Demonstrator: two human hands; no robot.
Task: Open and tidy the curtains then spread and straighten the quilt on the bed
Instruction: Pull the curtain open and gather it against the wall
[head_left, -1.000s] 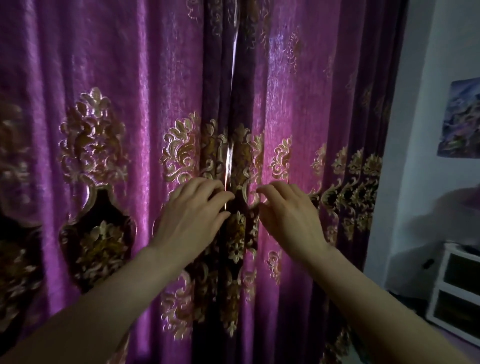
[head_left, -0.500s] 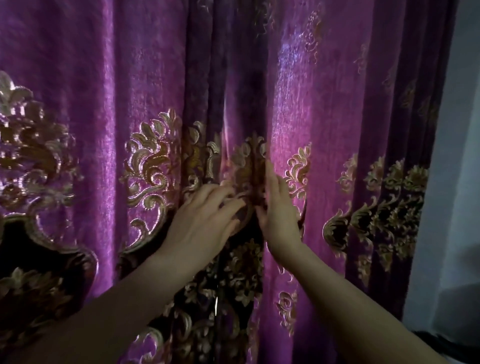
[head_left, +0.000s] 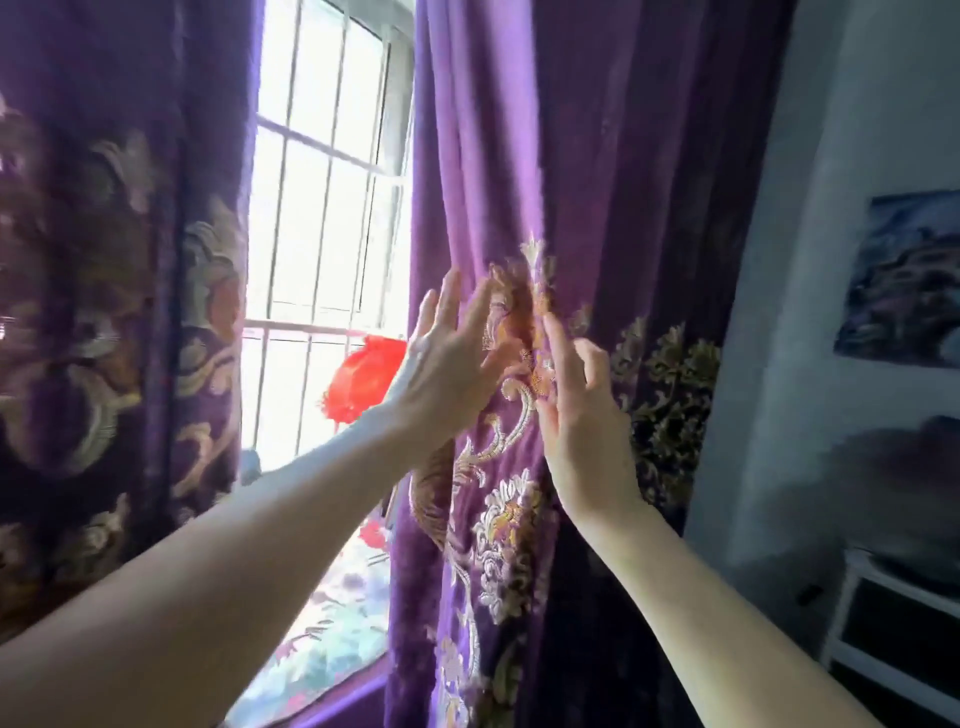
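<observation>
purple curtains (head_left: 119, 270) are parted in the middle with the barred window (head_left: 322, 182) showing, but the right panel (head_left: 571, 171) looks barely pushed over, so tidying and the whole quilt job remain. left hand (head_left: 452, 364) is flat, fingers spread wide against that panel's edge. right hand (head_left: 576, 410) is half curled, index tip on the gold embroidery (head_left: 511, 306), can't tell if it's pinching

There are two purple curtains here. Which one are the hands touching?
The right-side curtain, between the window and the wall. Both the left hand and right hand lie against its gold embroidery; the left-side curtain hangs untouched.
</observation>
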